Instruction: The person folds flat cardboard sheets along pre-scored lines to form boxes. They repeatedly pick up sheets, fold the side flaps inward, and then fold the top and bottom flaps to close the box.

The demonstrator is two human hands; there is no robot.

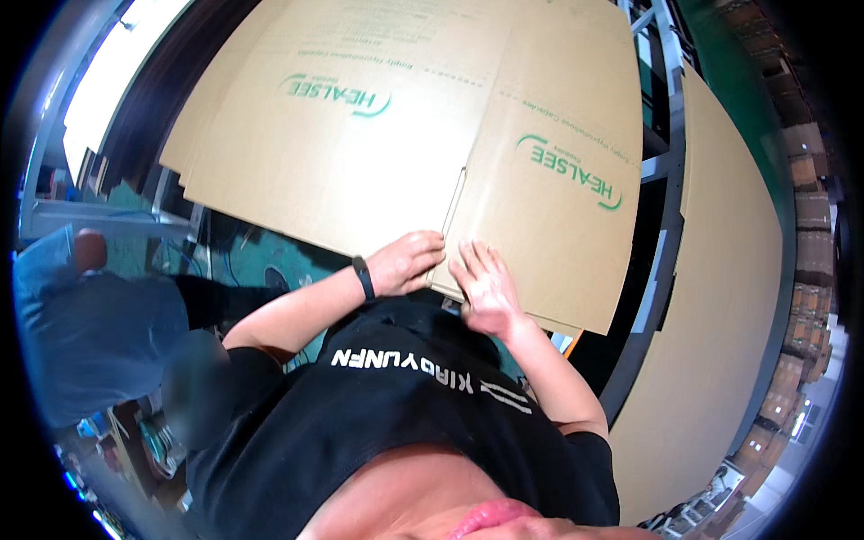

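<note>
A large flat brown cardboard sheet (396, 153) with green print lies in front of me, the top one of a layered stack. A narrow slot runs from its near edge toward a crease. Just left of that slot, my left hand (407, 264) bends its closed fingers over the near edge, gripping the cardboard. My right hand (486, 286) rests right of the slot, its fingers stretched out and slightly apart on the board. The right thumb is close to the near edge; how far it reaches underneath is hidden.
More cardboard (720, 270) lies to the right, beyond a metal frame (668, 171). A person in blue clothing (99, 333) is close at my left. Stacked brown cartons (810, 243) line the far right, and a metal frame bar (108, 219) stands at left.
</note>
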